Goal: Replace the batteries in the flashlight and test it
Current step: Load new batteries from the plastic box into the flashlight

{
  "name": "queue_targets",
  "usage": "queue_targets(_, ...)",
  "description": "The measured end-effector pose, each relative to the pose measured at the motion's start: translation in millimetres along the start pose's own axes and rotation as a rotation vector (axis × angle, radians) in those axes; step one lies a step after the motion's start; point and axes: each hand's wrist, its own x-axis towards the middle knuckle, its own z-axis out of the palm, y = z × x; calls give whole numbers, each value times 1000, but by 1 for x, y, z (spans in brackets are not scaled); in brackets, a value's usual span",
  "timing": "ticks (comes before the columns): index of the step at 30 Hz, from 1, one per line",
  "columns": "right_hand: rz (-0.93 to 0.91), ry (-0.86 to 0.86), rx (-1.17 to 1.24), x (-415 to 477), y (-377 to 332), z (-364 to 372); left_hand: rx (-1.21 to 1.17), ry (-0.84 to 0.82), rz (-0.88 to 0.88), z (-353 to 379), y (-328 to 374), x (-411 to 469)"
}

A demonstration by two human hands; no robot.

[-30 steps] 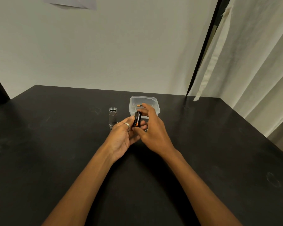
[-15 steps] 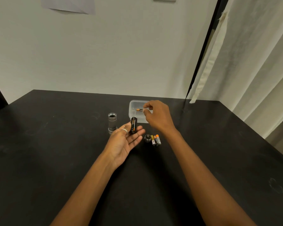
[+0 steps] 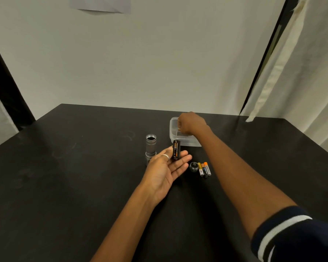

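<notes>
Black desk (image 3: 83, 186) against a pale wall, off-white curtain (image 3: 301, 72) hanging past its right edge, sheet of paper (image 3: 100, 4) high on the wall.

Toward the far edge, a little right of the middle: clear plastic container (image 3: 173, 138), open-topped. Right hand (image 3: 191, 123): reaches down into it, knuckles up, fingers curled under and out of sight; grasping something or not, cannot tell. Contents hidden behind the hand and the cloudy wall.

Just left of the container, not touching it: silver flashlight body (image 3: 151, 146), upright on the desk, open threaded end up, dark and hollow within.

Closer to the near edge: left hand (image 3: 167, 171), palm up above the desk, ring (image 3: 166, 156) on one digit. Pinches the black battery holder (image 3: 176, 149) upright between that ringed digit and the next finger, other fingers nearly straight. One orange-and-black cell showing in the holder's facing slot.

Just right of the left fingertips, flat on the desk: small dark tail cap (image 3: 194, 166), then three loose batteries (image 3: 204, 169) side by side, coloured ends toward the far edge.

At the near right corner: dark sleeve (image 3: 295, 237) with a white stripe.
</notes>
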Motion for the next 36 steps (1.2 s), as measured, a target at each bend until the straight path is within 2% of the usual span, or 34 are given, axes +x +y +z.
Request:
queue_targets(6,-18,-22,-19,-3,3,2,12,0,1,0,-1,1)
queue_targets(8,-23,48,54,-8,4,-4,11,-1,1,0,-1,1)
queue_targets(15,-52,475,707,-72,1,-34,25,4,-1,1,0,0)
queue_targets(20,-42,660,936,-150,-7,-23,60,5,22,1,-2,0)
queue_targets(24,-135,741,892,-189,-20,3,96,3,44,2,-3,0)
queue_targets(30,-255,787,554,-192,-28,32,144,6,66,-1,-4,1)
queue_targets(36,-335,790,416,-191,-24,40,117,-7,55,-2,-4,3)
